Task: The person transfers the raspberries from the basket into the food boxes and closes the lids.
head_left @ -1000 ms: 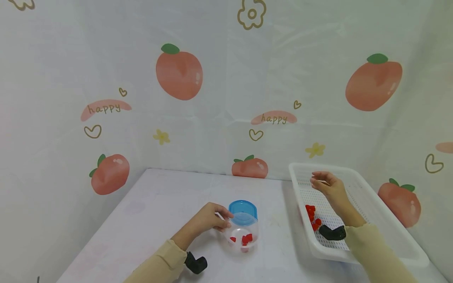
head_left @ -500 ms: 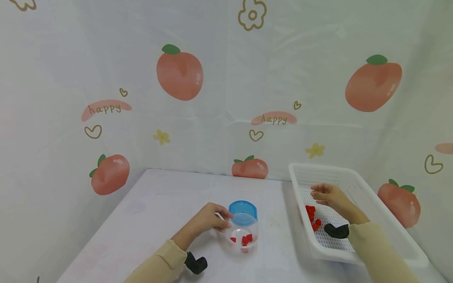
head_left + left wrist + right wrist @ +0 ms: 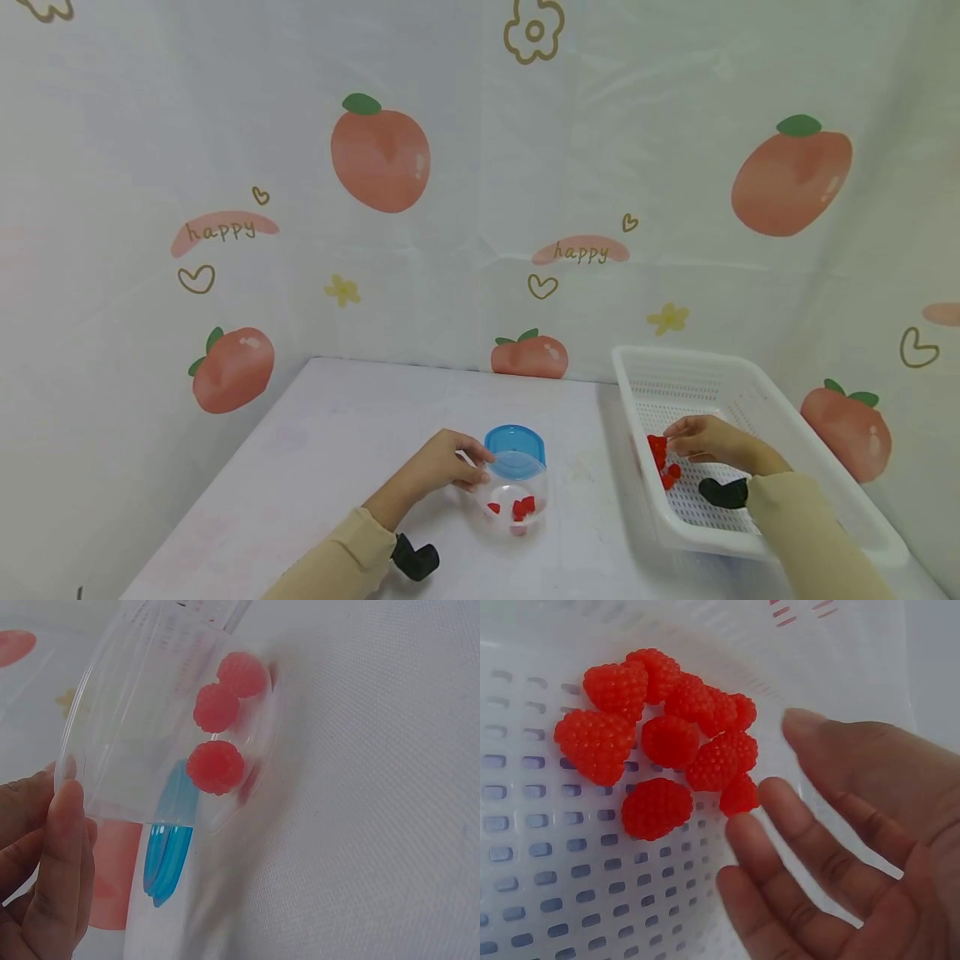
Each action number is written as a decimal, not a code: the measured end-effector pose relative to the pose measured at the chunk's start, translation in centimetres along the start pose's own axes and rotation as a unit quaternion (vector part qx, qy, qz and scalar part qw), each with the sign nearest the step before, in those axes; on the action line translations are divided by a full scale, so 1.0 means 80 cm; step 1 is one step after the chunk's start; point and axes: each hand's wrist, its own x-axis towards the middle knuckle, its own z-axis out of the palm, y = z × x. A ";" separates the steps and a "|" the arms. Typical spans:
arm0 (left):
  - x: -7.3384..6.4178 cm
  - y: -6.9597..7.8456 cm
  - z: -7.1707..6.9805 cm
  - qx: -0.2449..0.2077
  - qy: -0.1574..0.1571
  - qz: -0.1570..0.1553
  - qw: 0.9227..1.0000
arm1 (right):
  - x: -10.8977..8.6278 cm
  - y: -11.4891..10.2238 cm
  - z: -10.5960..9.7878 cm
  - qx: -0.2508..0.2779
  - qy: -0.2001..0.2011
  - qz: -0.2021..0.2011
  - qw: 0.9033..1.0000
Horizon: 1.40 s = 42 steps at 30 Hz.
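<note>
My left hand pinches the rim of a clear plastic cup between thumb and fingers. Three red raspberries show at the bottom of this cup in the left wrist view. A blue lid lies right behind the cup. Over the white basket on the right, my right hand hangs with loosely bent, spread fingers and holds nothing. Several raspberries lie clustered on the basket's perforated floor, just beside my right fingertips.
A white cloth covers the table, and a fruit-patterned curtain rises behind it. The basket's raised wall stands between the cup and the raspberries in the basket. A black strap piece projects from my right wrist.
My right hand has come down and toward the near side inside the basket, closer to the raspberries. My left hand and the cup have kept their place.
</note>
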 end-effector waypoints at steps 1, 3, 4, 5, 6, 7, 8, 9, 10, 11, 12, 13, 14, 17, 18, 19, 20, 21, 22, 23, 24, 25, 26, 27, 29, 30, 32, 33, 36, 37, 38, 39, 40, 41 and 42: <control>0.000 0.000 0.000 0.000 0.000 0.001 1.000 | 0.000 0.000 0.000 -0.003 -0.003 0.010 1.000; 0.001 -0.001 0.000 0.001 0.000 0.001 1.000 | 0.001 0.001 0.000 -0.009 -0.009 0.022 1.000; 0.001 -0.001 0.000 0.000 0.000 0.001 1.000 | 0.001 0.001 0.001 -0.012 -0.010 0.028 0.999; 0.001 -0.001 0.000 -0.001 0.000 0.001 1.000 | 0.000 0.001 0.001 -0.015 -0.009 0.036 0.999; 0.001 -0.001 0.000 -0.001 0.000 0.001 1.000 | 0.000 0.001 0.002 -0.018 -0.009 0.042 0.999; 0.001 -0.001 0.000 -0.002 0.000 0.001 1.000 | 0.000 0.001 0.002 -0.021 -0.008 0.050 0.999; 0.001 -0.001 -0.001 -0.002 -0.001 0.001 1.000 | 0.000 0.001 0.003 -0.025 -0.008 0.057 0.998; 0.001 0.000 0.000 -0.002 0.000 0.001 1.000 | 0.000 0.001 0.004 -0.027 -0.009 0.062 0.998; 0.000 0.001 0.000 -0.003 0.000 0.002 1.000 | -0.001 0.001 0.005 -0.028 -0.013 0.066 0.997; 0.000 0.001 0.000 -0.003 0.000 0.002 1.000 | -0.001 0.001 0.005 -0.028 -0.018 0.071 0.997; -0.001 0.002 0.000 -0.003 0.000 0.003 1.000 | -0.001 0.001 0.006 -0.027 -0.023 0.077 0.996; -0.001 0.002 0.000 -0.003 0.000 0.003 1.000 | -0.002 0.001 0.006 -0.026 -0.030 0.081 0.996; -0.001 0.002 0.000 -0.004 0.000 0.003 1.000 | -0.002 0.002 0.006 -0.022 -0.037 0.084 0.996; -0.001 0.001 0.000 -0.006 0.000 0.004 1.000 | 0.000 0.003 0.006 -0.020 -0.049 0.096 0.994; -0.001 0.001 0.000 -0.007 -0.001 0.003 1.000 | 0.000 0.003 0.007 -0.021 -0.047 0.103 0.993; -0.001 0.001 0.000 -0.008 0.000 0.003 1.000 | 0.000 0.003 0.008 -0.022 -0.044 0.107 0.993; -0.001 0.000 0.000 -0.008 0.000 0.003 1.000 | 0.001 0.002 0.008 -0.024 -0.040 0.112 0.993; -0.001 0.000 0.000 -0.008 0.001 0.003 1.000 | 0.001 0.002 0.009 -0.028 -0.035 0.117 0.992; -0.001 0.000 0.000 -0.009 0.001 0.003 1.000 | 0.002 0.002 0.010 -0.031 -0.033 0.120 0.992; -0.002 0.000 0.000 -0.008 0.002 0.003 1.000 | 0.002 0.002 0.011 -0.035 -0.029 0.122 0.991; -0.002 0.000 0.000 -0.008 0.002 0.003 1.000 | 0.002 0.002 0.011 -0.037 -0.026 0.125 0.991; -0.002 0.000 0.000 -0.006 0.003 0.004 1.000 | 0.003 0.002 0.012 -0.039 -0.023 0.127 0.991; -0.003 0.001 0.000 -0.006 0.004 0.004 1.000 | 0.004 0.003 0.012 -0.043 -0.023 0.126 0.991; -0.003 0.001 0.000 -0.005 0.005 0.004 1.000 | 0.004 0.004 0.013 -0.046 -0.024 0.125 0.991; -0.003 0.002 0.001 -0.003 0.006 0.005 1.000 | 0.005 0.006 0.013 -0.051 -0.023 0.125 0.991; -0.003 0.002 0.002 -0.001 0.007 0.005 1.000 | 0.006 0.006 0.014 -0.054 -0.021 0.128 0.990; -0.004 0.003 0.002 0.000 0.007 0.004 1.000 | 0.007 0.007 0.014 -0.064 -0.024 0.127 0.990; -0.004 0.003 0.002 0.000 0.007 0.004 1.000 | 0.008 0.007 0.015 -0.069 -0.023 0.128 0.989; -0.004 0.004 0.002 -0.001 0.007 0.003 1.000 | 0.009 0.005 0.017 -0.078 -0.025 0.127 0.989; -0.004 0.004 0.002 -0.001 0.007 0.002 1.000 | 0.009 0.004 0.017 -0.079 -0.028 0.124 0.989; -0.004 0.004 0.002 -0.001 0.006 0.003 1.000 | 0.009 0.004 0.018 -0.080 -0.029 0.122 0.989; -0.004 0.004 0.002 0.000 0.006 0.003 1.000 | 0.009 0.003 0.019 -0.079 -0.029 0.122 0.989; -0.005 0.005 0.002 0.001 0.005 0.003 1.000 | 0.009 0.002 0.020 -0.077 -0.030 0.120 0.989; -0.005 0.005 0.002 0.001 0.004 0.003 1.000 | 0.008 0.001 0.021 -0.075 -0.030 0.119 0.990; -0.005 0.005 0.002 0.002 0.004 0.002 1.000 | 0.008 0.001 0.022 -0.077 -0.031 0.117 0.990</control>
